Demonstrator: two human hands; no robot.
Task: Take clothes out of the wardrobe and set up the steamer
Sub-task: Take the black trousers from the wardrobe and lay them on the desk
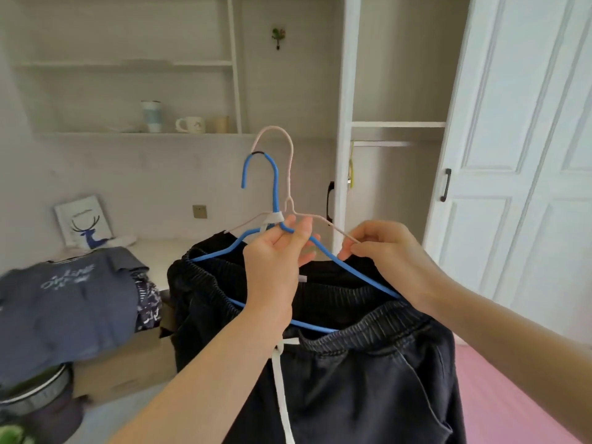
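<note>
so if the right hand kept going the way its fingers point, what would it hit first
Probably the left hand gripping the blue hanger: the right hand points leftward along the pink hanger toward it, though depth is unclear.

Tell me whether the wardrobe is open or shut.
Open. The wardrobe shows its inside, a shelf and a hanging rail, with the white door standing aside on the right.

There are two hangers, one blue hanger [275,187] and one pink hanger [290,149], and two hands, a left hand [275,251] and a right hand [384,248]. The shelf [96,133] carries three cups: tumbler [150,115], mug [192,125], beige cup [221,124]. There are two black door handles, a near handle [445,184] and a far handle [330,200]. One deer picture [85,221], one box [128,363] and one wall hook [278,36] complete the count.
</note>
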